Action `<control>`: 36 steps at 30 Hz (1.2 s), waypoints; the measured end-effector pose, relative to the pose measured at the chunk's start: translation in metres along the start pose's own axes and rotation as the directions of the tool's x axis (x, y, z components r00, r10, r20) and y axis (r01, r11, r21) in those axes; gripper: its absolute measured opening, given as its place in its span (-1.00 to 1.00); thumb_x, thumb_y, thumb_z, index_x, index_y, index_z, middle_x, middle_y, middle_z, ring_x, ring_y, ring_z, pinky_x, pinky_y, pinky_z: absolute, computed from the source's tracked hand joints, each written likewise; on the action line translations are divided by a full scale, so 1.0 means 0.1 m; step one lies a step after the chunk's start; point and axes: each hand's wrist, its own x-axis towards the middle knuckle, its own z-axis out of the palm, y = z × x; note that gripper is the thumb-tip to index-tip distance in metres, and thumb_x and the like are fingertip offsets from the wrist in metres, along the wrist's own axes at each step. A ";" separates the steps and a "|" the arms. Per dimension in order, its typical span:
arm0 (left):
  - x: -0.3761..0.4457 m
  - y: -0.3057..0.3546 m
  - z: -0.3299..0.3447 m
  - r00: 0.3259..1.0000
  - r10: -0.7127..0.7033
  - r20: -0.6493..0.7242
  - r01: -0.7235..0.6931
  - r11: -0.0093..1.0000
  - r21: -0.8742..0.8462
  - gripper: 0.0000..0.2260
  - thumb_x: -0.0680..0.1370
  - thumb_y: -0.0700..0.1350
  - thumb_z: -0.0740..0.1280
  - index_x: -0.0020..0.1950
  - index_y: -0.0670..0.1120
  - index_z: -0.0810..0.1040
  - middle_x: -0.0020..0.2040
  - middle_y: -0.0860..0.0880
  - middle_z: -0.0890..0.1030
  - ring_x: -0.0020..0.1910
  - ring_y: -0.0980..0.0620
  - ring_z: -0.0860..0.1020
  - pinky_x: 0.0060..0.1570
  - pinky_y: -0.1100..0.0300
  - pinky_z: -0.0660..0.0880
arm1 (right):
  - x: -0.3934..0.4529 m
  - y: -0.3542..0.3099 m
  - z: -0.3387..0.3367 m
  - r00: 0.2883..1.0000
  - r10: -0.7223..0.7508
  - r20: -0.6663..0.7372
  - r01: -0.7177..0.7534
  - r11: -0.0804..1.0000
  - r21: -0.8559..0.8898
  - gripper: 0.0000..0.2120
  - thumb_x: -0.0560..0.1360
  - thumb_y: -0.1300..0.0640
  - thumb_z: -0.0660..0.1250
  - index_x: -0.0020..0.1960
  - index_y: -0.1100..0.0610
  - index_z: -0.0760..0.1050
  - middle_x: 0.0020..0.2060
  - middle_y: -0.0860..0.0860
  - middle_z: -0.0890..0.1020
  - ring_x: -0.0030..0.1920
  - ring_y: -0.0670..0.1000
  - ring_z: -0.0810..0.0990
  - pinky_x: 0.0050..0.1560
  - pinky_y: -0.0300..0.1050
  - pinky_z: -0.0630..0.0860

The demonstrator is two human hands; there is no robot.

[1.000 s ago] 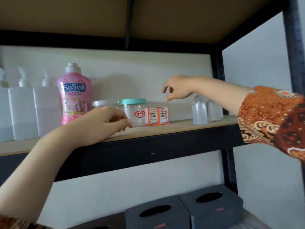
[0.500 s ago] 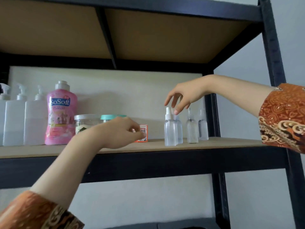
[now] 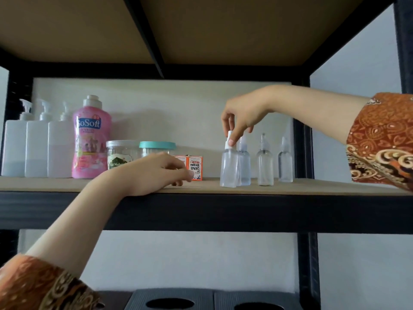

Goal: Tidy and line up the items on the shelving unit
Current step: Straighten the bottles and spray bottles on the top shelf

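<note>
Head view, right hand (image 3: 240, 115) pinching the white cap of a small clear spray bottle (image 3: 228, 166), upright near the shelf (image 3: 290, 189) front edge toward its right end, left hand (image 3: 156, 173) loosely curled, holding nothing, resting by the front edge

Orange-brown batik sleeves (image 3: 380, 139), cream and dark scrollwork, at four and seven o'clock; bare forearms; ringless left hand (image 3: 156, 173) and right hand (image 3: 242, 115).
</note>
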 end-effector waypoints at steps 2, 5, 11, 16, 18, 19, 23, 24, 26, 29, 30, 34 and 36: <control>0.00 0.01 0.01 1.000 0.004 0.000 -0.004 1.000 0.005 -0.70 0.50 0.28 0.23 -0.10 0.12 0.63 -0.11 0.10 0.65 -0.02 0.11 0.60 0.16 0.07 0.47 | 0.01 -0.01 -0.01 1.000 -0.019 -0.006 0.019 0.999 -0.037 -0.75 0.39 0.01 0.49 -0.04 0.13 0.58 -0.09 0.00 0.65 -0.19 -0.11 0.54 -0.29 -0.26 0.47; -0.01 0.03 0.02 1.000 0.010 -0.009 -0.010 1.000 0.005 -0.65 0.43 0.31 0.20 -0.10 0.11 0.64 -0.12 0.10 0.65 -0.02 0.06 0.59 0.18 0.03 0.46 | 0.05 -0.07 -0.02 0.999 -0.053 0.001 0.053 0.995 -0.090 -0.77 0.38 -0.02 0.49 -0.06 0.08 0.58 -0.10 -0.03 0.65 -0.19 -0.09 0.53 -0.17 -0.20 0.48; 0.00 0.04 0.02 1.000 0.028 -0.011 -0.027 0.999 0.032 -0.68 0.55 0.22 0.20 -0.04 0.05 0.64 -0.11 0.08 0.63 -0.05 0.07 0.57 0.12 0.09 0.47 | 0.42 -0.25 0.05 0.999 -0.035 0.017 0.038 0.979 -0.200 -0.67 0.39 -0.01 0.49 0.06 0.15 0.60 -0.11 0.02 0.65 -0.13 -0.03 0.55 -0.27 -0.28 0.38; -0.01 0.04 0.01 0.999 0.034 0.005 -0.035 0.998 0.055 -0.68 0.55 0.20 0.17 -0.04 0.06 0.64 -0.07 0.01 0.62 -0.04 0.06 0.55 0.13 0.11 0.45 | 0.79 -0.31 0.21 0.993 0.109 0.044 -0.092 0.956 -0.277 -0.65 0.39 0.00 0.49 0.05 0.22 0.61 -0.32 -0.07 0.57 -0.14 0.00 0.58 -0.33 -0.28 0.42; -0.02 0.04 0.01 0.999 0.041 0.009 -0.041 0.997 0.064 -0.68 0.56 0.19 0.16 -0.05 0.05 0.64 -0.05 -0.04 0.63 -0.02 0.03 0.55 0.13 0.12 0.45 | 0.90 -0.31 0.25 0.988 0.148 0.043 -0.129 0.946 -0.298 -0.62 0.38 0.00 0.50 0.06 0.24 0.61 -0.30 -0.03 0.59 -0.13 0.02 0.60 -0.18 -0.19 0.52; -0.02 0.05 0.01 0.999 0.044 0.008 -0.044 0.997 0.069 -0.68 0.57 0.18 0.16 -0.06 0.05 0.64 -0.05 -0.06 0.63 -0.03 0.02 0.55 0.12 0.12 0.45 | 0.95 -0.31 0.28 0.986 0.162 0.038 -0.143 0.940 -0.310 -0.61 0.37 -0.01 0.51 0.06 0.24 0.61 -0.26 -0.01 0.61 -0.13 0.02 0.60 -0.09 -0.13 0.55; -0.02 0.05 0.01 0.999 0.039 0.011 -0.040 0.997 0.063 -0.65 0.57 0.20 0.15 -0.07 0.05 0.64 -0.03 -0.09 0.63 -0.03 0.00 0.55 0.15 0.07 0.45 | 1.08 -0.29 0.35 0.982 0.188 -0.028 -0.188 0.932 -0.310 -0.60 0.37 0.00 0.51 0.09 0.23 0.60 -0.04 0.07 0.66 -0.14 0.05 0.56 -0.17 -0.18 0.49; -0.02 0.05 0.01 0.999 0.041 0.013 -0.042 0.997 0.060 -0.65 0.57 0.21 0.14 -0.06 0.05 0.64 -0.03 -0.10 0.63 -0.03 -0.01 0.56 0.15 0.06 0.45 | 1.10 -0.29 0.37 0.980 0.194 -0.037 -0.196 0.931 -0.307 -0.60 0.38 0.01 0.51 0.10 0.23 0.59 -0.01 0.08 0.65 -0.13 0.05 0.55 -0.22 -0.19 0.46; -0.02 0.06 0.01 0.999 0.049 0.008 -0.050 0.997 0.062 -0.63 0.57 0.20 0.14 -0.06 0.03 0.64 -0.04 -0.09 0.63 -0.03 -0.01 0.56 0.14 0.04 0.46 | 1.11 -0.29 0.38 0.976 0.211 -0.045 -0.214 0.925 -0.314 -0.60 0.39 0.02 0.49 0.13 0.24 0.58 0.00 0.07 0.63 -0.12 0.05 0.54 -0.29 -0.22 0.41; -0.03 0.06 0.01 0.999 0.054 0.005 -0.054 0.996 0.076 -0.62 0.58 0.19 0.12 -0.04 -0.01 0.64 -0.04 -0.09 0.62 -0.03 0.02 0.55 0.14 0.03 0.45 | 1.15 -0.28 0.40 0.972 0.227 -0.062 -0.235 0.917 -0.323 -0.60 0.39 0.01 0.50 0.12 0.23 0.58 -0.02 0.07 0.63 -0.13 0.06 0.54 -0.34 -0.25 0.37; -0.02 0.06 0.01 0.998 0.056 0.006 -0.056 0.996 0.076 -0.61 0.58 0.19 0.12 -0.03 -0.01 0.64 -0.03 -0.08 0.62 -0.02 0.02 0.54 0.15 0.02 0.45 | 1.16 -0.27 0.41 0.972 0.226 -0.070 -0.236 0.917 -0.322 -0.60 0.38 0.00 0.50 0.11 0.23 0.59 0.00 0.08 0.64 -0.13 0.07 0.55 -0.34 -0.24 0.37; -0.03 0.05 0.02 0.999 0.054 0.007 -0.054 0.995 0.078 -0.61 0.58 0.19 0.12 -0.02 -0.01 0.65 -0.01 -0.05 0.62 0.00 0.02 0.55 0.17 0.01 0.44 | 1.16 -0.25 0.43 0.974 0.215 -0.075 -0.228 0.922 -0.313 -0.61 0.37 0.02 0.52 0.09 0.21 0.58 -0.02 0.10 0.64 -0.17 0.07 0.57 -0.36 -0.24 0.39; -0.03 0.06 0.01 0.998 0.057 0.003 -0.057 0.996 0.073 -0.61 0.57 0.19 0.13 -0.04 -0.01 0.65 -0.03 -0.04 0.62 -0.01 0.02 0.55 0.16 0.01 0.45 | 1.10 -0.25 0.35 0.976 0.207 -0.060 -0.216 0.936 -0.278 -0.60 0.40 0.02 0.49 0.13 0.20 0.54 -0.14 0.07 0.62 -0.28 0.01 0.56 -0.36 -0.25 0.40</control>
